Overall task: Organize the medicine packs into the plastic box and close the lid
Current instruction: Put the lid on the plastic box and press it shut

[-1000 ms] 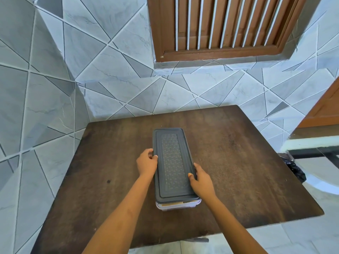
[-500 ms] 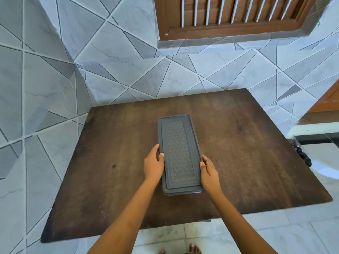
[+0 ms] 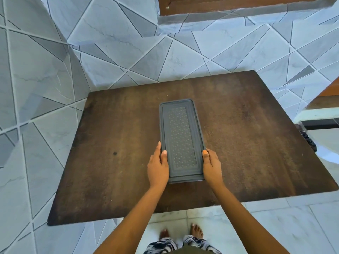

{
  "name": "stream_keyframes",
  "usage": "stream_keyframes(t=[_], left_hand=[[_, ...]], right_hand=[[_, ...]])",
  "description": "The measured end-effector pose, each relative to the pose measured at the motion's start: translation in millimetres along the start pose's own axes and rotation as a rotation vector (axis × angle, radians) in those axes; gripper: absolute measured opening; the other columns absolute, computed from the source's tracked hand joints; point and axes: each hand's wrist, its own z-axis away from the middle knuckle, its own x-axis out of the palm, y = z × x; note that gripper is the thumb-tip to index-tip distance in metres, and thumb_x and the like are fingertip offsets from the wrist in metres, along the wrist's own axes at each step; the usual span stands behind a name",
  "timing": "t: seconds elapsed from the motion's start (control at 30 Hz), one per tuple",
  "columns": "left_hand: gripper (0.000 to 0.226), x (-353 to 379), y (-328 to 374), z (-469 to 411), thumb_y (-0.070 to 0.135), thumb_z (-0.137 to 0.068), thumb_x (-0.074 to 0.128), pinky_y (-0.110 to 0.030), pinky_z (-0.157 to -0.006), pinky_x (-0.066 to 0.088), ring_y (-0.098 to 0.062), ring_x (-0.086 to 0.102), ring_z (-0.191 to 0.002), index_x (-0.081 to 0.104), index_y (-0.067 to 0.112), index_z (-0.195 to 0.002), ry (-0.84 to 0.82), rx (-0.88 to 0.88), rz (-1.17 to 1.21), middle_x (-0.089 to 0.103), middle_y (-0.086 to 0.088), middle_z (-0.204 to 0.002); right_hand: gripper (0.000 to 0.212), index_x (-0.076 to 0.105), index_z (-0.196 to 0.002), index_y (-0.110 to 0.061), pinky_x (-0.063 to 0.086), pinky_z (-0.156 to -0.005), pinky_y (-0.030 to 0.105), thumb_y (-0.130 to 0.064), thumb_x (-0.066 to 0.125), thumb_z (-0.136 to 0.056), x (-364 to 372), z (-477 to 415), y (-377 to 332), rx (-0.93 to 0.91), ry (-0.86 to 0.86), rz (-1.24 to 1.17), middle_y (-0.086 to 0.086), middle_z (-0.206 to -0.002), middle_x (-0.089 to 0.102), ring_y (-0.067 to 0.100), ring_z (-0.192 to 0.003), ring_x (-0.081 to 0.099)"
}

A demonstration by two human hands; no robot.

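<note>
matt grey plastic lid (image 3: 180, 138), worn dark wooden table (image 3: 247, 143)

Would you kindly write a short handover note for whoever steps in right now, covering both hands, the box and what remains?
Left hand: gripping the left side of the box near its front end, thumb on the lid.
Right hand: gripping the right side, thumb on the lid edge.
Box: lengthwise on the table, near the middle; only its dark lid shows from above.
Done: the lid is on and looks flat. No medicine packs lie loose on the table, so they are probably inside, though that cannot be seen.
Left: press along the edges to confirm it is seated, then let go.
</note>
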Motion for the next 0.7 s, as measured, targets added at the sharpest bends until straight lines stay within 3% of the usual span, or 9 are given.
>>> stream_keyframes(t=[0.1, 0.2, 0.37, 0.5, 0.6, 0.7], left_hand=[[0.045, 2, -1, 6, 0.027, -0.1, 0.038, -0.034, -0.092, 0.044, -0.028, 0.055, -0.116, 0.034, 0.021, -0.144, 0.062, 0.023, -0.06, 0.059, -0.014, -0.127], [0.043, 5, -3, 3, 0.022, -0.099, 0.04, -0.028, -0.072, 0.041, -0.029, 0.061, -0.091, 0.037, 0.017, -0.142, 0.1, 0.065, -0.086, 0.066, -0.02, -0.104], [0.042, 4, -3, 3, 0.019, -0.099, 0.042, -0.026, -0.077, 0.044, -0.029, 0.064, -0.1, 0.042, 0.014, -0.14, 0.108, 0.066, -0.085, 0.066, -0.018, -0.119], [0.043, 2, -1, 2, 0.022, -0.1, 0.038, -0.033, -0.103, 0.041, -0.025, 0.048, -0.129, 0.037, 0.013, -0.142, 0.041, 0.066, -0.063, 0.048, -0.009, -0.143], [0.038, -2, -1, -6, 0.023, -0.099, 0.04, -0.035, -0.098, 0.042, -0.026, 0.051, -0.121, 0.038, 0.015, -0.136, -0.058, -0.045, 0.064, 0.049, -0.012, -0.138], [0.026, -8, 8, -31, 0.023, -0.097, 0.045, -0.03, -0.087, 0.04, -0.019, 0.051, -0.102, 0.05, 0.011, -0.119, -0.078, -0.228, 0.249, 0.055, -0.01, -0.122]], right_hand=[[0.031, 0.05, -0.12, 0.003, 0.039, -0.09, 0.029, -0.015, 0.037, -0.099, 0, 0, 0, -0.028, 0.012, 0.019, 0.021, -0.122, 0.054, 0.02, -0.104, 0.05], [0.03, 0.05, -0.119, 0.004, 0.038, -0.085, 0.027, -0.013, 0.038, -0.098, 1, -3, 3, -0.048, 0.014, 0.043, 0.021, -0.12, 0.055, 0.015, -0.098, 0.047], [0.026, 0.052, -0.116, 0.003, 0.041, -0.08, 0.028, -0.011, 0.041, -0.097, 0, -5, 5, -0.072, 0.027, 0.043, 0.02, -0.11, 0.058, 0.018, -0.092, 0.05], [0.028, 0.051, -0.119, 0.0, 0.041, -0.075, 0.017, -0.014, 0.042, -0.097, 0, -5, 4, -0.006, 0.013, -0.06, 0.01, -0.108, 0.055, 0.018, -0.097, 0.05], [0.021, 0.055, -0.109, -0.002, 0.047, -0.074, 0.02, -0.014, 0.042, -0.097, -6, -13, 2, 0.14, -0.071, -0.232, 0.009, -0.105, 0.056, 0.021, -0.096, 0.052], [0.021, 0.059, -0.103, -0.006, 0.047, -0.084, 0.038, -0.018, 0.043, -0.096, -6, -31, -13, 0.193, -0.07, -0.236, 0.01, -0.1, 0.059, 0.022, -0.093, 0.054]])
